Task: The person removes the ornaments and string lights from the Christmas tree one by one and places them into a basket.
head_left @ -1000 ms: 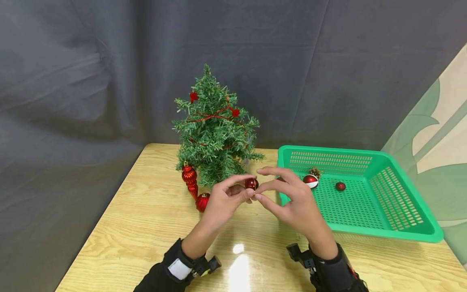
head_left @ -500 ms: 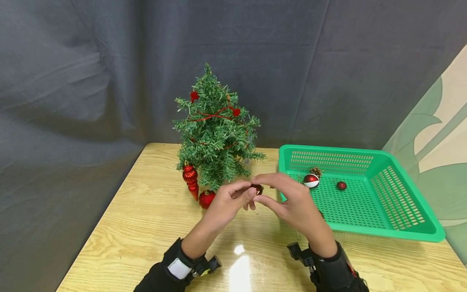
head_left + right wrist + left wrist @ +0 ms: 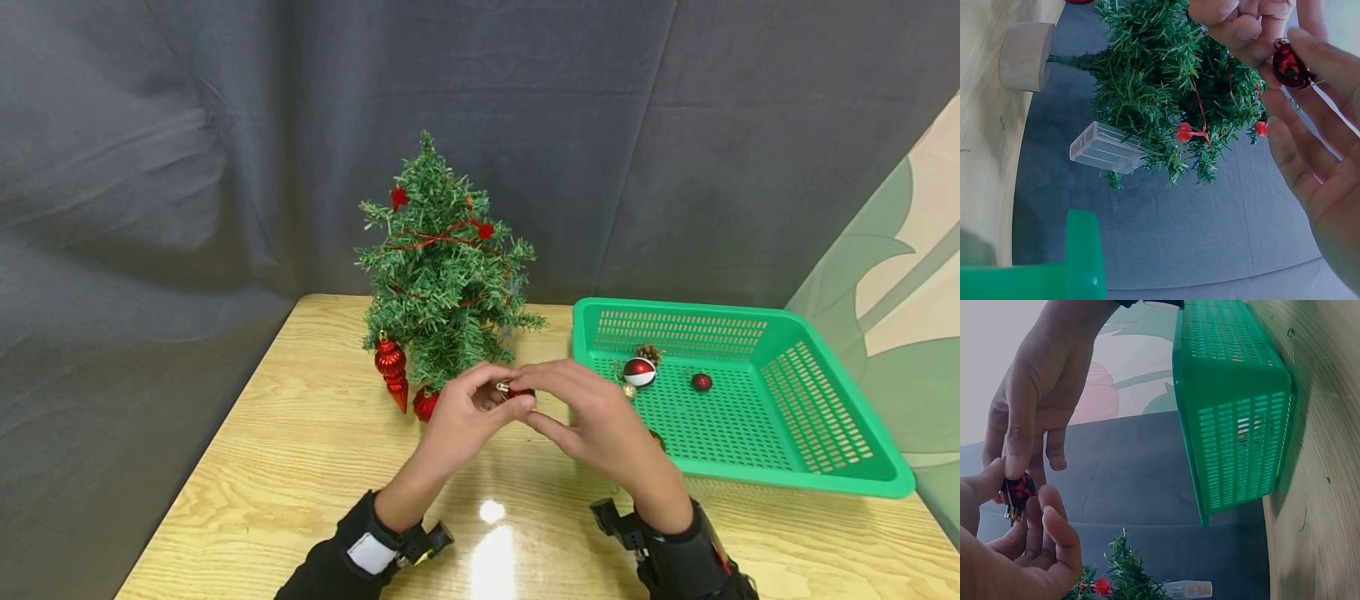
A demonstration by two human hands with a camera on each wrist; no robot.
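In the head view, a small shiny dark red bauble [image 3: 521, 393] with a gold cap is held between both hands in front of the tree. My left hand [image 3: 461, 421] pinches it between thumb and fingers. From the other side my right hand [image 3: 600, 412] grips it too, its fingertips partly covering it. The right wrist view shows the bauble [image 3: 1290, 66] with its cap towards the left hand's fingers. Just behind the hands stands a small green Christmas tree [image 3: 442, 275] with thin red garland. A long red ornament [image 3: 391, 367] hangs low on its left; a red ball [image 3: 424, 405] is partly hidden.
A green basket [image 3: 795, 479] stands at the right with a red-and-white ball [image 3: 639, 372], a pinecone [image 3: 649, 354] and a small red bauble [image 3: 701, 382] inside. A clear plastic box [image 3: 1107, 147] hangs by the tree's wooden base [image 3: 1025, 56]. A grey curtain [image 3: 555, 150] is behind.
The right fingers have closed in on the bauble from a spread pose. The bauble has been turned, and its gold cap now shows on the left side.
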